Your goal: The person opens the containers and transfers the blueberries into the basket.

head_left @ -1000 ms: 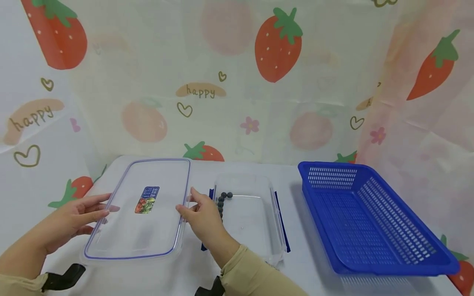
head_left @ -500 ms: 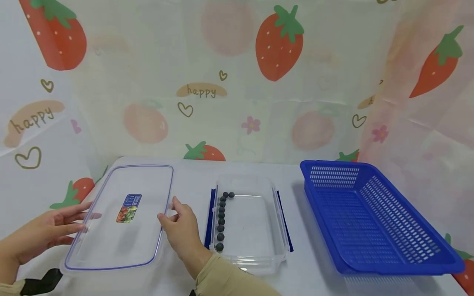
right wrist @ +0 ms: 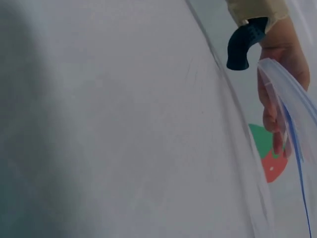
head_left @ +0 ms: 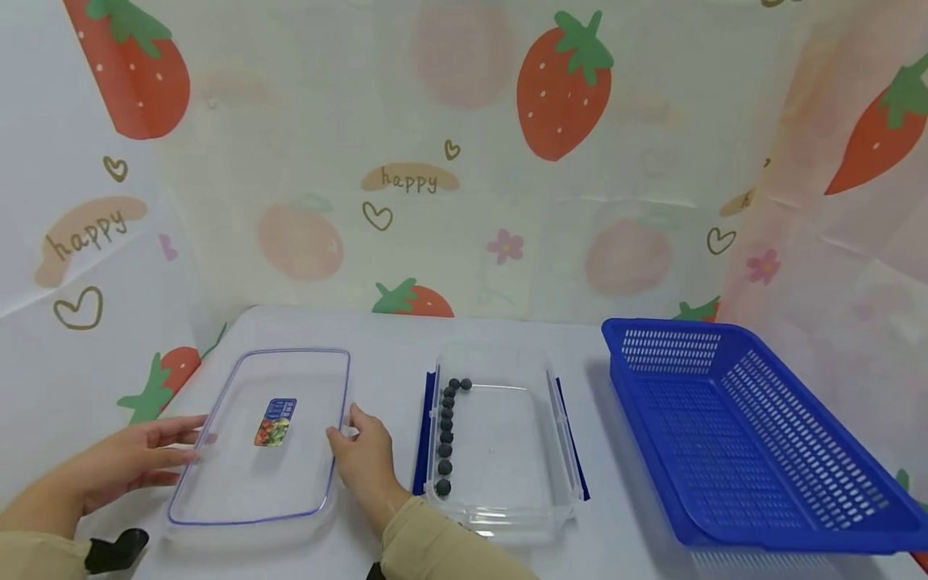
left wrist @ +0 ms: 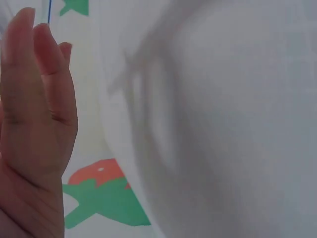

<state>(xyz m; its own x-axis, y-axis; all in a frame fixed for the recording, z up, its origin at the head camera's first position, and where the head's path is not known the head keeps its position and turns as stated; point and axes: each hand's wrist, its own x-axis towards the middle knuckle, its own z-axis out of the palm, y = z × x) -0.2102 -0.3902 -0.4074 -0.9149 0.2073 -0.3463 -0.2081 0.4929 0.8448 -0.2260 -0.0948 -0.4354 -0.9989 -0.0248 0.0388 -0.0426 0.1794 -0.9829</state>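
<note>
A clear rectangular lid [head_left: 225, 483] with a blue seal line and a small printed label lies nearly flat at the left of the table in the head view. My left hand [head_left: 138, 461] holds its left edge, one fingertip showing through the plastic. At the opposite edge, my right hand [head_left: 370, 459] pinches the rim between thumb and fingers. Whether the lid touches the table cannot be told. Just right of that hand stands a clear box [head_left: 500, 451] with dark blue side latches. Several small dark balls [head_left: 445, 437] line its left side inside. The left wrist view shows my left hand [left wrist: 37, 109] partly.
A blue perforated basket [head_left: 754, 451] stands on the right of the white table [head_left: 391, 346]. Behind and beside the table hang printed sheets [head_left: 478, 201] with strawberries. A black wrist mount [head_left: 118, 551] sits at the left sleeve.
Both hands have carried the lid left, away from beside the box, and lowered it. The dark balls that the right hand partly hid are now visible. The head view has shifted slightly.
</note>
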